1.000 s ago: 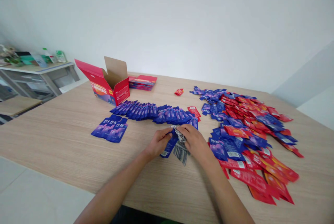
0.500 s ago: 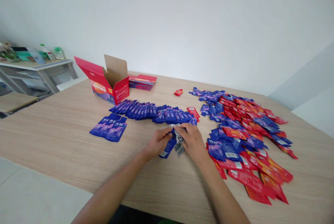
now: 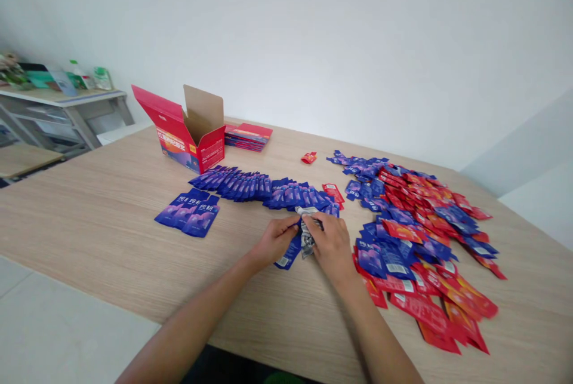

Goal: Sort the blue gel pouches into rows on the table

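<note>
A wooden bench [image 3: 111,234] carries a heap of red and blue sachets [image 3: 421,234] just right of the right hand [image 3: 329,243]. A row of blue sachets [image 3: 264,190] lies beyond both hands. The left hand [image 3: 273,243] pinches a blue sachet [image 3: 289,252]; the right hand's fingers close on a crumpled silver sachet [image 3: 307,234] between them.

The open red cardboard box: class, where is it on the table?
In the head view, the open red cardboard box stands far left on the wooden table, beside flat red cartons.
</note>
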### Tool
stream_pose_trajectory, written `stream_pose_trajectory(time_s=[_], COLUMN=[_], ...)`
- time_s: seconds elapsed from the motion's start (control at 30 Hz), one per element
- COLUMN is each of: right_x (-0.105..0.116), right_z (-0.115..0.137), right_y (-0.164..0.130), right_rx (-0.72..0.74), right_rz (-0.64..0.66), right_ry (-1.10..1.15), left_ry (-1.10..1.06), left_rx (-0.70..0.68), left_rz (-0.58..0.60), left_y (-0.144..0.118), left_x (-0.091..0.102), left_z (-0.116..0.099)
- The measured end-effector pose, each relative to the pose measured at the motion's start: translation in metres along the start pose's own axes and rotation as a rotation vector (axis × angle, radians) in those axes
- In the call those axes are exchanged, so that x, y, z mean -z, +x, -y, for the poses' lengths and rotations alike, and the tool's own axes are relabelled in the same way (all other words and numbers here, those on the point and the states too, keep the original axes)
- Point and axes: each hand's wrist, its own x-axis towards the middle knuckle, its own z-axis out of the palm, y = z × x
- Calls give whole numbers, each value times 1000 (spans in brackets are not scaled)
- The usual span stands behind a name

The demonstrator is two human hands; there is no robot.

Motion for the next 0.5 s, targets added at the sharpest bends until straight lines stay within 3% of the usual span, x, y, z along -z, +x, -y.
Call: stream_pose_trajectory(time_s=[0.23,0.4,0.5], right_x=[1,-1,-2], right_z=[-8,-13,-7], right_y=[1,4,9], right_rx=[-29,-356,-610], right_rz=[80,-62,-141], right_ry=[-14,242,518], left_ry=[-47,-252,-371], left_rx=[52,210,181], left_rz=[-102,-89,-89], left_y=[3,4,4], left_x=[9,9,7], left_z=[5,3,3])
